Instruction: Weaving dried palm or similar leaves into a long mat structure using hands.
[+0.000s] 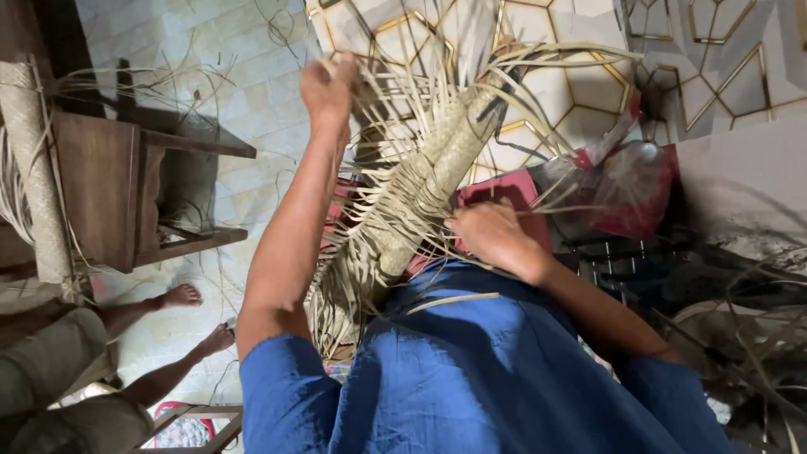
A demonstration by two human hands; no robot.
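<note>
A rolled woven mat (34, 168) leans at the far left beside a wooden chair (109, 193). The left hand (329, 88), arm stretched out, pinches loose straw strips. The half-woven palm-leaf piece (420, 185) lies across the lap. The right hand (492, 235) presses on its strands, fingers curled.

The woven mat (437, 168) I'm working is a long, narrow, pale straw-coloured strip, tilted from near left up to far right across my lap. Loose, unwoven strands (538, 63) bristle from both edges and its far end.
</note>
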